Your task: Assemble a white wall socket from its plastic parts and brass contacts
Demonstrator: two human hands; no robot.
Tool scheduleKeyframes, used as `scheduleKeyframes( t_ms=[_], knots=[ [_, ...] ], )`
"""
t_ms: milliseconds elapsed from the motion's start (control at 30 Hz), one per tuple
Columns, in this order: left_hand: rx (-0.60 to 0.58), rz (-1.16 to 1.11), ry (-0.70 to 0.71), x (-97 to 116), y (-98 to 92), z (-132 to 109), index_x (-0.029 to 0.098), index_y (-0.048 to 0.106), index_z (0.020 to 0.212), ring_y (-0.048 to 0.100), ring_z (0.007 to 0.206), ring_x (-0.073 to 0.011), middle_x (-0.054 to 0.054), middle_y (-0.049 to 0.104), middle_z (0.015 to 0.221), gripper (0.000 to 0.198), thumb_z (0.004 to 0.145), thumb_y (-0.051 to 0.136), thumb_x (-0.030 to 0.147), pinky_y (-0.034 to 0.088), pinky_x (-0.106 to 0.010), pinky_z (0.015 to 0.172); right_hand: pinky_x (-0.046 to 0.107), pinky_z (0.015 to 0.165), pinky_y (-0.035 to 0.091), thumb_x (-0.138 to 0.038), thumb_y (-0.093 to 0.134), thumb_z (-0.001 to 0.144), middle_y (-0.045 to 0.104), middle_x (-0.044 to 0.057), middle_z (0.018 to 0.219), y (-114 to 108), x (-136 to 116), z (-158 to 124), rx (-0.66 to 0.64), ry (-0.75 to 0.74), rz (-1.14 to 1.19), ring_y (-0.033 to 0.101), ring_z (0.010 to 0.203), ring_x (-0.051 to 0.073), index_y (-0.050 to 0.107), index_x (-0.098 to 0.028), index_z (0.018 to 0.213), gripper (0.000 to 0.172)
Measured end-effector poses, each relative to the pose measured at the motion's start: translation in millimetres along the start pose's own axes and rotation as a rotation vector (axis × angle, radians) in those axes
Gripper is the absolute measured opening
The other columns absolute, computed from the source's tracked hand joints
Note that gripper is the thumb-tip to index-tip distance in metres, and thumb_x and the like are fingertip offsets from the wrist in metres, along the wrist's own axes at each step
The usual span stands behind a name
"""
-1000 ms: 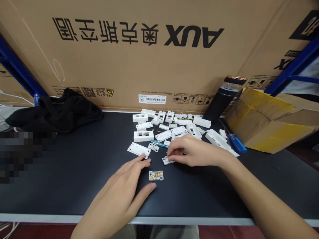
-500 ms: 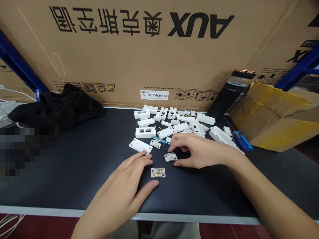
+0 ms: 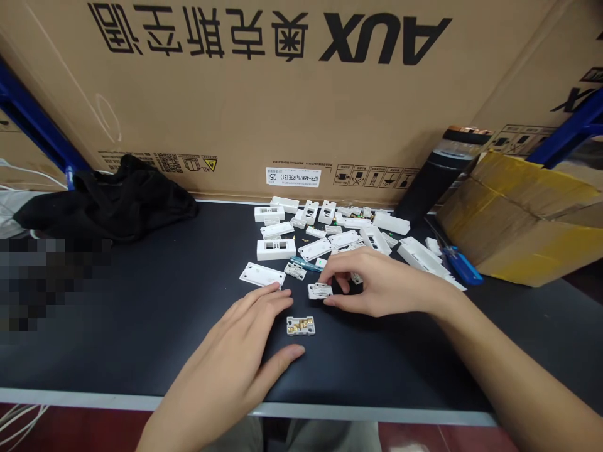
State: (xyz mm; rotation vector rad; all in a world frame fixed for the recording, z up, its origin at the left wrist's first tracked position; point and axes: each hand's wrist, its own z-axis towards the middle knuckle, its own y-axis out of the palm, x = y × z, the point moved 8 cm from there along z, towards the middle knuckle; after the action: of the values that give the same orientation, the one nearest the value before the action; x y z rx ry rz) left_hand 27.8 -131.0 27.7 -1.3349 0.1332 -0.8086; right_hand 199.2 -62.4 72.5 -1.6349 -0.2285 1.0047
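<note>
My left hand point(image 3: 240, 355) lies flat and open on the black table point(image 3: 141, 326), fingers stretched out beside a small white socket insert with brass contacts point(image 3: 300, 326). My right hand point(image 3: 381, 285) pinches a small white plastic part point(image 3: 320, 290) between thumb and forefinger, just above the brass-contact insert. A white cover plate point(image 3: 262, 275) lies next to my left fingertips. Behind both hands is a scatter of several white socket housings and plates point(image 3: 330, 232).
A large AUX cardboard box point(image 3: 282, 94) stands along the back. A black cloth point(image 3: 113, 201) lies at the left, a dark cylindrical bottle point(image 3: 438, 169) and a taped cardboard box point(image 3: 522, 213) at the right, with a blue-handled screwdriver point(image 3: 461, 263) beside them.
My right hand has shifted slightly and closed thumb and forefinger on the small white part, which has turned a little. My left hand has stayed flat in place.
</note>
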Motion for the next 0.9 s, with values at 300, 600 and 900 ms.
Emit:
scheduleKeyframes(
  t_ms=[300,600,900],
  knots=[
    [0.099,-0.095,0.072,7.9,-12.6,1.8,0.028,0.046,0.14,0.063,0.117,-0.026,-0.007,0.068,0.126,0.039,0.104,0.057,0.039,0.057,-0.042,0.096,0.025,0.063,0.046,-0.032,0.074,0.087,0.071,0.001,0.079,8.5,-23.4,3.9,0.02,-0.118,0.208,0.059,0.063,0.011,0.075,-0.017,0.096,0.017],
    [0.263,-0.193,0.173,12.7,-25.9,1.0,0.024,0.058,0.129,0.065,0.092,-0.02,-0.006,0.071,0.106,0.029,0.101,0.062,0.018,0.053,-0.032,0.079,0.022,0.061,0.046,-0.028,0.08,0.084,0.071,-0.001,0.079,15.0,-37.4,6.4,0.055,-0.168,0.384,0.056,0.061,0.008,0.075,-0.017,0.092,0.014],
    [0.411,-0.301,0.222,15.5,-40.4,-9.3,0.021,0.064,0.121,0.069,0.093,-0.0189,-0.007,0.073,0.108,0.031,0.094,0.068,0.007,0.058,-0.033,0.082,0.023,0.067,0.053,-0.033,0.072,0.093,0.071,0.003,0.084,18.3,-34.9,10.2,-0.014,-0.095,0.735,0.064,0.07,0.01,0.074,-0.014,0.099,0.02]
  ],
)
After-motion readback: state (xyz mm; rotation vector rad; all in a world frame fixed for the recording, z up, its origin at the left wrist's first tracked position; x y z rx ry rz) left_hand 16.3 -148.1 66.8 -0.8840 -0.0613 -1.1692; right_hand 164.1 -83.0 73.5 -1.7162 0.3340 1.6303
